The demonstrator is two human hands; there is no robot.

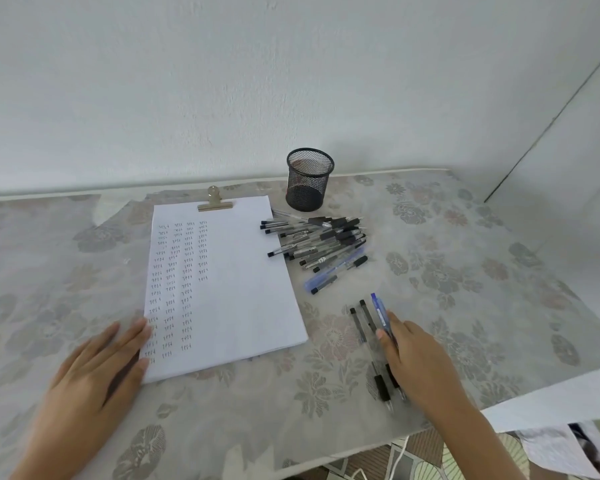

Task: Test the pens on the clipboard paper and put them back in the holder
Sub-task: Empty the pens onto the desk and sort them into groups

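Beside the paper (229,289), the right hand (416,355) lay on three pens (368,323), fingers together; the left hand (97,372) pressed flat, fingers slightly spread.

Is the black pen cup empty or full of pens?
Empty. Through the mesh of the pen cup no pens show, and none stick out above its rim. The pens lie in a pile on the table beside it.
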